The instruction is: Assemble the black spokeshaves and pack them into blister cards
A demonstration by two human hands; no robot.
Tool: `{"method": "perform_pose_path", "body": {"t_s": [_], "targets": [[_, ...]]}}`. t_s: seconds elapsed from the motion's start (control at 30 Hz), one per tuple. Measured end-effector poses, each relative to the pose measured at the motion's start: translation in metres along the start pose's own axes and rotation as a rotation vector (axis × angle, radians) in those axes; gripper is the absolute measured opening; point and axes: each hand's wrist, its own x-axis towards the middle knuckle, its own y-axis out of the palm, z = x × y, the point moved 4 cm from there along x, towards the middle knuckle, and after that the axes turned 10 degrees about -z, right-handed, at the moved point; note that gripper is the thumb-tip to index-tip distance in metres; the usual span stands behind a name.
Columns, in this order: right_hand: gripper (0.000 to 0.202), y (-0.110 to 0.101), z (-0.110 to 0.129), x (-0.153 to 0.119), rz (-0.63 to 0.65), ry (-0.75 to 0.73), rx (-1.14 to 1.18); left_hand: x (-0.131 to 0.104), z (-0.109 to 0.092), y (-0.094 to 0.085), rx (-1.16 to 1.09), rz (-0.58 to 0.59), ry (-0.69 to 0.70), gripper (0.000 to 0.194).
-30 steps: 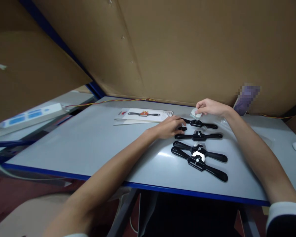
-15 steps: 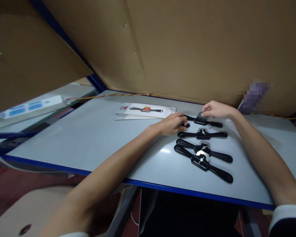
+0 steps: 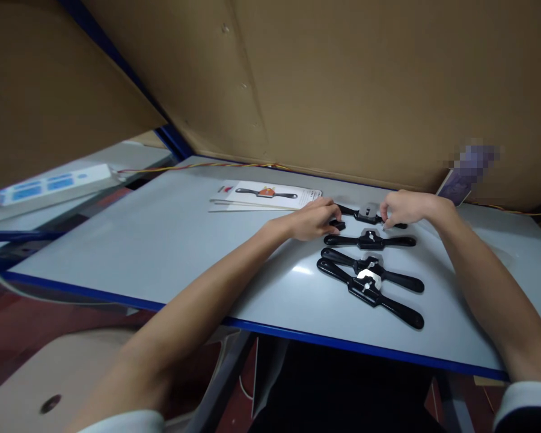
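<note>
Along the right half of the counter point(image 3: 162, 252): four black two-handled tools point(image 3: 370, 241), laid one before another. Farthest tool point(image 3: 362, 219): flat grey plate point(image 3: 368, 210) at its middle. Second tool point(image 3: 370, 242): lying just nearer. Third tool point(image 3: 401, 280) and nearest tool point(image 3: 364, 292): slanting, close together, a bright metal plate point(image 3: 369, 278) between their middles. Left hand point(image 3: 316, 219): grip closed on a small black part point(image 3: 338, 225), near the farthest tool's left end. Right hand point(image 3: 408, 207): fingertips brought together at a small shiny piece point(image 3: 383, 226) by that tool's right end; from where I stand, I cannot tell whether the grip holds it. Beyond the left hand: printed cards point(image 3: 270, 193), stacked unevenly, the top one picturing such a tool.
</note>
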Motion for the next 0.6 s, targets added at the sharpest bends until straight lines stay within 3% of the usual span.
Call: {"method": "perform_pose_path", "body": {"t_s": [0.17, 0.33, 0.4, 0.6], "targets": [[0.009, 0.008, 0.018, 0.002, 0.005, 0.031, -0.096, 0.001, -0.007, 0.001, -0.086, -0.037, -0.045, 0.029], [0.020, 0.010, 0.027, 0.000, 0.061, 0.013, -0.131, 0.025, -0.016, -0.007, -0.097, -0.309, -0.072, 0.033], [0.017, 0.007, 0.028, -0.002, 0.060, -0.045, -0.110, 0.040, -0.019, -0.007, -0.088, -0.354, -0.058, 0.027], [0.014, -0.019, 0.020, -0.013, -0.131, -0.061, -0.026, 0.070, -0.028, 0.004, -0.058, -0.369, 0.029, 0.029]]}}
